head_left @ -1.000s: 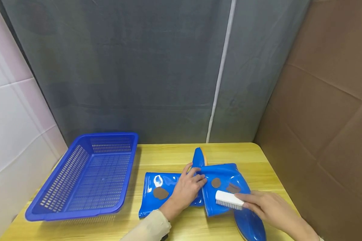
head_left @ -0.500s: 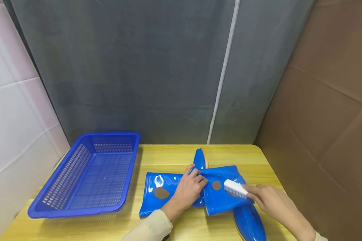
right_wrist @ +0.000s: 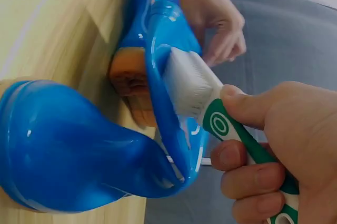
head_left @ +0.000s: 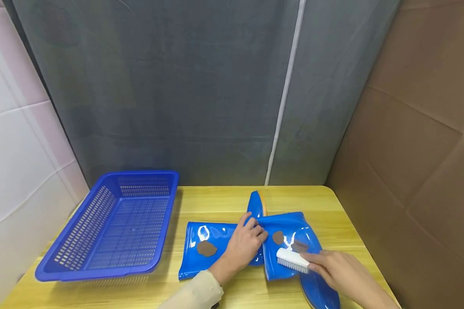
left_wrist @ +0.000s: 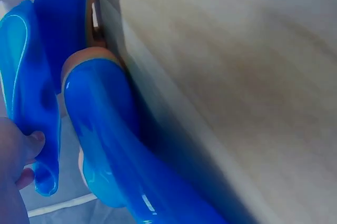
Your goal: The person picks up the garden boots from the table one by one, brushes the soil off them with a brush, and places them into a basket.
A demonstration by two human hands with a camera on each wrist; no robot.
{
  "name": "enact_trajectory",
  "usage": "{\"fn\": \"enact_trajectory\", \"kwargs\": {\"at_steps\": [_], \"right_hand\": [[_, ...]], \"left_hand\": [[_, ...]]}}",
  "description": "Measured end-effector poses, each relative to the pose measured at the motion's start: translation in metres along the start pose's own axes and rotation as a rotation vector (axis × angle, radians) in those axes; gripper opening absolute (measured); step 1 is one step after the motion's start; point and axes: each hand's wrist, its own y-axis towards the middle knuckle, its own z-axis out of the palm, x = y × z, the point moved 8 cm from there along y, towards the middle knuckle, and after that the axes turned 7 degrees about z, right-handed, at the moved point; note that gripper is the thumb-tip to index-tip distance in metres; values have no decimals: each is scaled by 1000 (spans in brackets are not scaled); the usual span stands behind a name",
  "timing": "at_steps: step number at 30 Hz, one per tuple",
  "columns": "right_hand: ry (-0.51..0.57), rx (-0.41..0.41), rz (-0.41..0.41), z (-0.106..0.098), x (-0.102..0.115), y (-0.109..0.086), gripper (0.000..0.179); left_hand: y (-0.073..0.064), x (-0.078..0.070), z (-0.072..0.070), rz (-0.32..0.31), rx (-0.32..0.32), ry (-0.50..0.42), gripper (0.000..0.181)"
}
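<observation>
A glossy blue rain boot lies on its side, its shaft across a second blue rain boot. Two brown patches mark the upper boot's shaft. My left hand pinches the rim of that shaft, thumb on the outside in the left wrist view. In my right hand is a scrub brush, white with a green grip. Its bristles face the shaft below the patches, appearing to touch it. Another brown patch shows on the lower boot.
A blue plastic basket with perforated sides stands at the left of the wooden table. Behind the table hangs a grey curtain. A brown cloth wall borders the right side, a white one the left.
The brush went up over the right brown patch, then came back down and left, uncovering that patch. My left hand has kept its hold on the boot rim.
</observation>
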Motion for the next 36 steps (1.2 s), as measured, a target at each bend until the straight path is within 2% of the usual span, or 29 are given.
{"fn": "enact_trajectory", "kwargs": {"at_steps": [2,7,9,11,15,18,22,28,30,33,36], "right_hand": [[6,-17,10,-3,0,-3,34],[-23,-290,25,-31,-15,-2,31],[-43,-345,51,-37,-25,3,32],[-50,-325,71,-35,-34,10,32],[-22,-237,15,-25,-34,17,31],[-7,-212,-22,-24,-27,17,30],[-8,-192,-28,-27,-16,13,28],[-20,-59,-55,-16,3,6,29],[-17,-12,-41,-11,5,3,31],[-16,-34,-58,-15,6,-3,31],[-10,-167,-57,-30,-1,-4,30]], "left_hand": [[-1,0,1,0,4,-2,18],[-2,3,0,-8,0,0,24],[-2,2,-1,3,2,-2,27],[-1,1,-1,14,11,-1,28],[-1,1,-1,12,33,8,26],[-1,2,-1,-1,54,19,25],[-1,3,-1,-17,75,25,27],[1,1,0,-21,67,18,22],[0,0,1,-17,78,15,22],[-1,1,1,-17,82,4,23],[-1,3,0,-21,60,-9,23]]}}
